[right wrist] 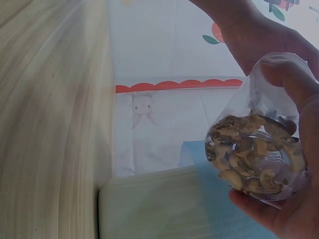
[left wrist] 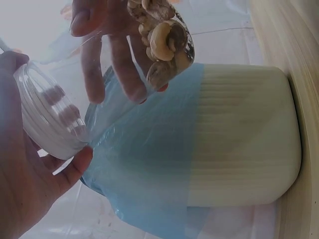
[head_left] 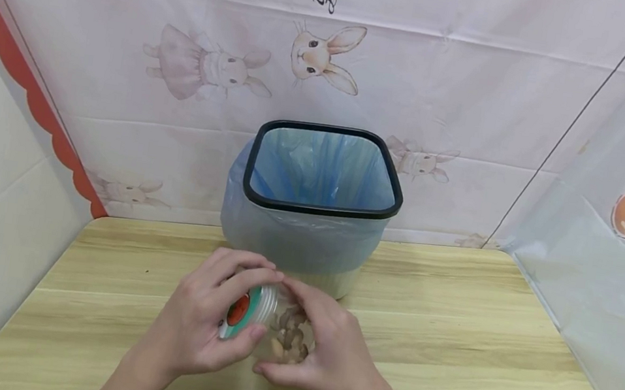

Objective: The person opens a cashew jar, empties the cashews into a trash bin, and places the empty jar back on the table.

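Observation:
In front of the bin, my right hand (head_left: 328, 348) grips a clear plastic jar (right wrist: 237, 102) tilted on its side. Brown and pale curved nuts that look like cashews (right wrist: 254, 159) lie at the jar's bottom end. My left hand (head_left: 216, 314) holds a clear ridged lid (left wrist: 52, 112) by its edge, thumb on one side and fingers on the other. A green and orange label (head_left: 242, 311) covers the lid's top. In the left wrist view the lid stands at an angle to the jar's mouth, its lower edge close to it.
A pale bin (left wrist: 244, 134) with a black rim (head_left: 319, 210) and a blue bag liner (head_left: 301, 236) stands just beyond the hands, near the back wall. Beneath everything is a wood-grain table (head_left: 476, 348). Printed sheets with rabbits (head_left: 319, 57) hang around it.

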{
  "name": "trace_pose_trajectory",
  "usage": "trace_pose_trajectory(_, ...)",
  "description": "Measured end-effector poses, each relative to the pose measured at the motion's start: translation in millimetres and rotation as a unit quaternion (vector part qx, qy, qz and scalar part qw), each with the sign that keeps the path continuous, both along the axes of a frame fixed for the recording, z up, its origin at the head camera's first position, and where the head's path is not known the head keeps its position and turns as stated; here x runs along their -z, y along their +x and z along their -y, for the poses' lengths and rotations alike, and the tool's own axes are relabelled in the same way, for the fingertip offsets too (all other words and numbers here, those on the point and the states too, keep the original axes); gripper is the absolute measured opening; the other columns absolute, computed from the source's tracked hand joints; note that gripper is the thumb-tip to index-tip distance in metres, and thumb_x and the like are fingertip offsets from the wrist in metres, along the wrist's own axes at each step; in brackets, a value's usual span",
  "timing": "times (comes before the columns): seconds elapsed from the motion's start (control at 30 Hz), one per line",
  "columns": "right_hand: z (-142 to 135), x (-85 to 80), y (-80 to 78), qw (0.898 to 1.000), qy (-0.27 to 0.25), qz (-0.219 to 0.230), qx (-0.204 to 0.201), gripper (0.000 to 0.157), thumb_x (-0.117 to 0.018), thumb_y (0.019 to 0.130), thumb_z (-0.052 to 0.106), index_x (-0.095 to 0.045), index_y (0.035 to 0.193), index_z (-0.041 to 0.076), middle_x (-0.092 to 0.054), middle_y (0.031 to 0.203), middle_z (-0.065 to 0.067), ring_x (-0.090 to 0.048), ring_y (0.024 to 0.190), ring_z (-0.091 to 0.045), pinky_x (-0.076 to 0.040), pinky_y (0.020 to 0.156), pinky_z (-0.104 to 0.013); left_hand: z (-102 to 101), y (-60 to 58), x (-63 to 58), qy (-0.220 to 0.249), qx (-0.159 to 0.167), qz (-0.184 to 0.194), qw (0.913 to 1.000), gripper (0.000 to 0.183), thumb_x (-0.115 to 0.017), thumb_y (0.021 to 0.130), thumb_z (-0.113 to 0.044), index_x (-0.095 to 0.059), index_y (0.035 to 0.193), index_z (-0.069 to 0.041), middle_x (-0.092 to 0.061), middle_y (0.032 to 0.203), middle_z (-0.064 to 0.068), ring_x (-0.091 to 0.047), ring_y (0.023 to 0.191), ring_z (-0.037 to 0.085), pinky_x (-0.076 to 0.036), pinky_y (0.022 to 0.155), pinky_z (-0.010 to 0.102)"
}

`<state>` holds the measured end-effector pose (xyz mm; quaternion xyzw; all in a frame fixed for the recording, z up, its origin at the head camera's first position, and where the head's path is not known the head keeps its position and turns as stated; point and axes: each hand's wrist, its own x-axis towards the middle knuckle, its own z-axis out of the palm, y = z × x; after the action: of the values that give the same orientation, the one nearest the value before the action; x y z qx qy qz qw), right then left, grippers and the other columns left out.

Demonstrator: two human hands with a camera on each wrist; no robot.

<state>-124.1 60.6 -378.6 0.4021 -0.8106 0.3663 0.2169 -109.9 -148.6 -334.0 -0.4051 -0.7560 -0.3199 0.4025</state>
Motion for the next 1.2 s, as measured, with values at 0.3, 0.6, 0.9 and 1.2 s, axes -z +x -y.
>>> trace_pose_trajectory(0.3, -5.0, -2.8, -0.4, 0.996, -0.011, 0.081, -0.045, 0.097, -0.090, 0.065, 0.050, -0.043, 0.147, 0.028, -0.059, 0.134, 0.012, -0.064, 0.100, -0.007, -0.055, 0.082, -0.024, 5.5, 1.3, 0.3, -0.037, 0.023, 0.033, 0.9985, 0.048, -0.055, 0.094, -0.048, -0.066, 0.128, -0.015, -0.063, 0.124, 0.007, -0.058, 0.108, 0.022, -0.052, 0.080, 0.031)
trace_pose_trajectory(0.6, -6.1, -4.7, -0.5, 0.989, -0.018, 0.120, -0.080, 0.093, -0.089, 0.067, 0.050, -0.043, 0.145, 0.031, -0.061, 0.127, 0.015, -0.063, 0.094, -0.007, -0.054, 0.079, -0.024, 3.9, -1.7, -1.1, -0.029, 0.047, -0.003, 0.9984, 0.043, -0.057, 0.094, -0.043, -0.068, 0.121, -0.012, -0.064, 0.117, 0.008, -0.058, 0.101, 0.023, -0.049, 0.082, 0.027)
trace_pose_trajectory(0.9, -1.6, -1.7, 0.0, 1.000, -0.006, 0.014, -0.015, 0.098, -0.090, 0.064, 0.051, -0.045, 0.146, 0.022, -0.060, 0.133, 0.008, -0.064, 0.098, -0.006, -0.055, 0.080, -0.022, 1.0, -0.2, -1.2, -0.011, 0.018, 0.011, 0.9997, 0.039, -0.057, 0.094, -0.042, -0.069, 0.117, -0.012, -0.064, 0.115, 0.006, -0.059, 0.100, 0.021, -0.050, 0.076, 0.023)
trace_pose_trajectory(1.2, -0.3, -1.3, -0.6, 0.999, 0.004, -0.039, 0.010, 0.098, -0.088, 0.065, 0.053, -0.046, 0.146, 0.015, -0.063, 0.130, 0.002, -0.065, 0.095, -0.009, -0.056, 0.079, -0.022, 2.7, 0.2, 1.9, -0.011, -0.014, 0.044, 0.9989, 0.040, -0.060, 0.092, -0.042, -0.068, 0.121, -0.016, -0.064, 0.119, 0.003, -0.058, 0.103, 0.019, -0.048, 0.078, 0.021)
